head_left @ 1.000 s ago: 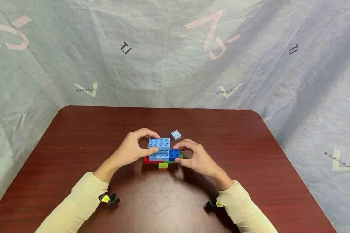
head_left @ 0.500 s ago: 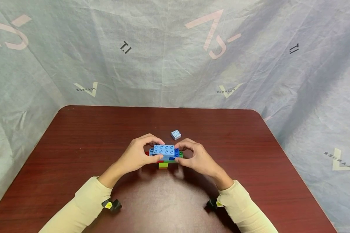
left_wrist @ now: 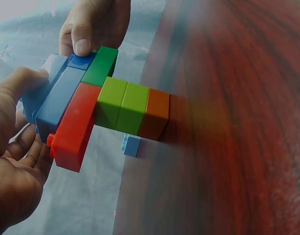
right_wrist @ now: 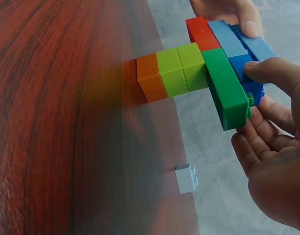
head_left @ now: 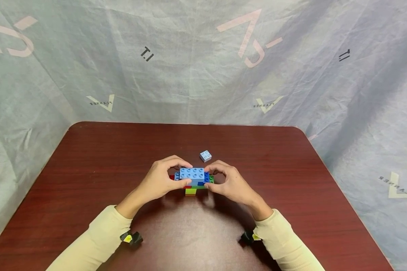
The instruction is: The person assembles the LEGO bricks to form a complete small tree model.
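Observation:
In the head view my left hand (head_left: 159,180) pinches a light blue eight-stud brick (head_left: 192,174) between thumb and fingers. That brick lies on a lower light blue brick (left_wrist: 62,95) and partly over a dark blue brick (right_wrist: 239,66). My right hand (head_left: 233,184) pinches the dark blue brick at the right end. Beneath them run a red brick (left_wrist: 76,125) and a green brick (right_wrist: 227,93), end to end. Two lime bricks (left_wrist: 122,105) and an orange brick (left_wrist: 156,115) form a narrow column under their middle. Whether the top brick is pressed fully down I cannot tell.
A small pale blue four-stud brick (head_left: 205,156) lies on the dark red-brown table (head_left: 129,143), just behind the stack. A grey printed cloth (head_left: 190,67) hangs around the table's back and sides.
My left hand has brought the light blue brick down and to the right, onto the stack. It has stayed there for the last half second. The right hand has kept its grip.

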Motion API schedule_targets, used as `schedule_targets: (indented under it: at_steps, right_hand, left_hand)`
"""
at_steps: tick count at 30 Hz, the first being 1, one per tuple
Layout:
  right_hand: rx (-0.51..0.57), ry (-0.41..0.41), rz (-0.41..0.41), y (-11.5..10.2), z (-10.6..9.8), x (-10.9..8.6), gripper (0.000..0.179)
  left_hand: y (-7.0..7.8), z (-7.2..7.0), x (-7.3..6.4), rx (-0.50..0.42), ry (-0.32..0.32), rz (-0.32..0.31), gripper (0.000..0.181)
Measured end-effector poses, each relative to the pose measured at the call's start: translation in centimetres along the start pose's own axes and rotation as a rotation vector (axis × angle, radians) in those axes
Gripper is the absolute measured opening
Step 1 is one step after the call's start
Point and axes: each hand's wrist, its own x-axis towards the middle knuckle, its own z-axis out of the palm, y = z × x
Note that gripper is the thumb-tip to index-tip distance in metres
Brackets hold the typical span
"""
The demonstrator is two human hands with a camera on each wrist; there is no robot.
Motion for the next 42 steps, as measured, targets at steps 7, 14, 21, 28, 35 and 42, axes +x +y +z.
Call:
schedule_targets:
  at_steps: [7,14,21,28,35,42]
  right_hand:
    - [0.018,-0.005,0.009,0.0,-0.1,0.1,0.033]
    - [0.027,-0.007,0.012,-0.1,0.0,0.2,0.032]
    - [0.029,-0.011,0.008,-0.2,0.0,0.2,0.033]
    - [0.02,0.015,-0.035,-0.3,0.4,0.1,0.036]
    - [0.123,0.057,-0.061,-0.3,1.0,0.3,0.035]
    - [0.141,0.076,-0.091,-0.6,1.4,0.4,0.032]
  left_hand:
    - [0.2,0.0,0.1,0.018,0.0,-0.006,0.034]
    - [0.2,-0.2,0.3,0.048,-0.014,0.006,0.035]
    - [0.1,-0.3,0.4,0.026,-0.033,-0.009,0.034]
    - [0.1,-0.3,0.2,0.007,-0.031,-0.029,0.033]
    - [0.1,-0.2,0.2,0.0,-0.023,-0.021,0.031]
    - [0.1,-0.4,0.0,-0.016,-0.028,-0.036,0.033]
